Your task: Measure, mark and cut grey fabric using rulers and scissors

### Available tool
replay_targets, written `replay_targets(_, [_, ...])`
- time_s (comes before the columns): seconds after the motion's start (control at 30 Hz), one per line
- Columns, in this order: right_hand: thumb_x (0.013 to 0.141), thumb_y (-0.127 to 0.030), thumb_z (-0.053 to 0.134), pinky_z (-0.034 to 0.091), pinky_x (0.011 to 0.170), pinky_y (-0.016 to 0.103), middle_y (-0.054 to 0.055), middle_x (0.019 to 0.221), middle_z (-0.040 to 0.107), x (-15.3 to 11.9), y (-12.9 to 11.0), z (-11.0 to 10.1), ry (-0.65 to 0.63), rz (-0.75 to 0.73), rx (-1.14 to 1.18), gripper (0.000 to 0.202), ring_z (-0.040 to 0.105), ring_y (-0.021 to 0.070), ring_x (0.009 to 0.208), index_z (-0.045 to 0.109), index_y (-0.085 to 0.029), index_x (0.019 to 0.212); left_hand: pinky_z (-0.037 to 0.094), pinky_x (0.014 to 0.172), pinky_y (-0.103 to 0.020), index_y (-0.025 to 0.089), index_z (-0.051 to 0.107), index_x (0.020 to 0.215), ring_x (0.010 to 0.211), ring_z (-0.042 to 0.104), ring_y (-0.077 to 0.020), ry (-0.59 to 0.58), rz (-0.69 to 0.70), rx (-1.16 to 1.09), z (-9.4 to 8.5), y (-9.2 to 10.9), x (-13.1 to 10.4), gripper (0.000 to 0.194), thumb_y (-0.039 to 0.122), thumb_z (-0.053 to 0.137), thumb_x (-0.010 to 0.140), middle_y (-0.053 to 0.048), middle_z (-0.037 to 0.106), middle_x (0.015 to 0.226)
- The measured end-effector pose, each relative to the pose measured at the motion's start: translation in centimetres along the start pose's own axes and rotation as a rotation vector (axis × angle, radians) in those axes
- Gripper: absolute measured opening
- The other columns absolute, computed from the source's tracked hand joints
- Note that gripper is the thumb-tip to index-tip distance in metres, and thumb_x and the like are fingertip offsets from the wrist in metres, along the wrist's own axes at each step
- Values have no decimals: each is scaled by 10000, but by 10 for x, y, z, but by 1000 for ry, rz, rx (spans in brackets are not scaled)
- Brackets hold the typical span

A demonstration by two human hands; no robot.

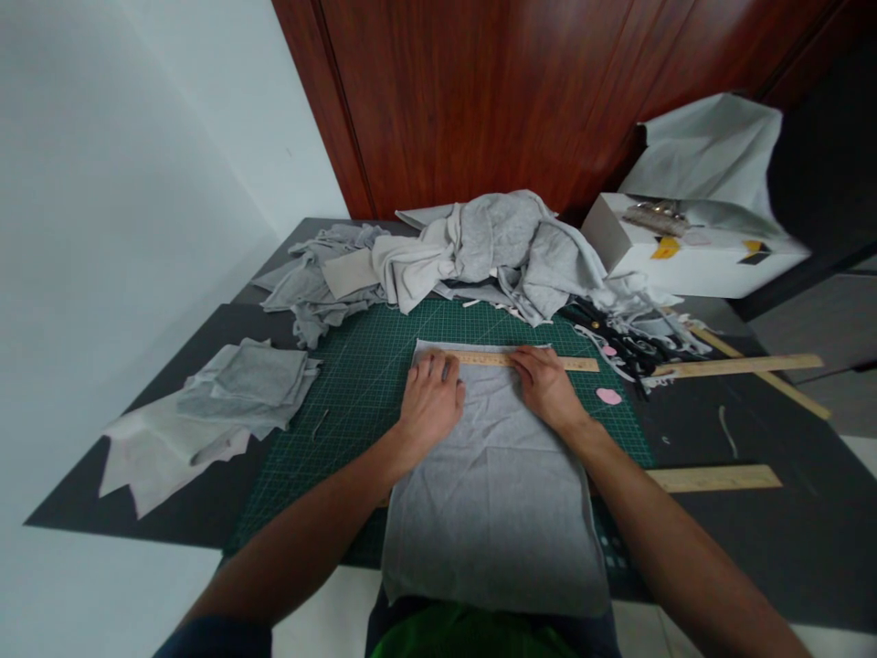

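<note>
A length of grey cloth [493, 512] lies on the green cutting mat [363, 366], its near end hanging over the table edge towards my lap. Across the cloth's far end rests a wooden ruler [579, 364], its right end sticking out past the cloth. My left hand [433, 402] is closed at the ruler's left end, bent fingertips pressing ruler and cloth. On the right, my right hand [549, 388] pinches the ruler near its middle, thumb and fingers together. Small creases run through the cloth between my hands.
Grey fabric [507, 238] is heaped at the back, and folded pieces [247, 384] lie left. Black scissors [630, 347], lace scraps and a pink piece [608, 396] sit right. Another wooden ruler [719, 478] lies near my right forearm. A white box [705, 260] stands at back right.
</note>
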State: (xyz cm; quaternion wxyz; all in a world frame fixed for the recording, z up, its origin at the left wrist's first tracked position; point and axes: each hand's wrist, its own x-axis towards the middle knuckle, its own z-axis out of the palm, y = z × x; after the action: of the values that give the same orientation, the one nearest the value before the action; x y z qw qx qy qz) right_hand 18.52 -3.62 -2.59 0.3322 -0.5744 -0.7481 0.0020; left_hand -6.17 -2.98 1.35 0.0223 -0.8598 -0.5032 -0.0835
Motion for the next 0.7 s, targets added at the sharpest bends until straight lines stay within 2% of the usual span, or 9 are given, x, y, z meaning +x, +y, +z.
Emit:
replay_targets(0.13, [1028, -157, 452, 518, 1085, 520, 166, 1229, 752, -9, -12, -9, -25, -23, -32, 365, 654, 312, 1138, 770, -150, 1206, 409, 1168, -541, 128, 550, 1485, 1476, 445, -387, -17, -4, -23, 0, 0, 0, 489, 380, 408, 1090, -198, 550, 1565])
replay_targets(0.23, [1039, -208, 461, 503, 1128, 557, 196, 1323, 716, -18, -22, -11, -64, -27, -73, 390, 625, 341, 1255, 716, -128, 1323, 392, 1185, -548, 142, 505, 1530, 1507, 421, -389, -13, -12, -47, 1, -1, -1, 528, 412, 411, 1086, -193, 535, 1591])
replay_targets(0.43, [1074, -312, 441, 452, 1198, 599, 300, 1518, 587, -28, -35, 3, -76, 45, -157, 532, 484, 405, 1480, 578, 12, 1472, 377, 1200, -558, 125, 462, 1565, 1531, 402, -402, -20, -19, -48, 4, -3, -1, 576, 435, 425, 1082, -212, 500, 1626])
replay_targets(0.57, [1084, -330, 418, 430, 1213, 611, 284, 1585, 537, -30, -37, 6, -90, 63, -158, 550, 433, 404, 1536, 545, -17, 1519, 374, 1209, -555, 97, 465, 1557, 1543, 388, -406, -41, -27, -39, 3, -3, 0, 579, 430, 410, 1088, -222, 464, 1654])
replay_targets(0.7, [1084, -338, 413, 427, 1209, 617, 271, 1609, 515, -30, -37, 3, -102, 82, -146, 567, 420, 405, 1545, 520, -37, 1553, 374, 1205, -564, 126, 455, 1569, 1545, 388, -403, -24, -24, -45, 6, -5, 1, 576, 434, 417, 1084, -219, 463, 1656])
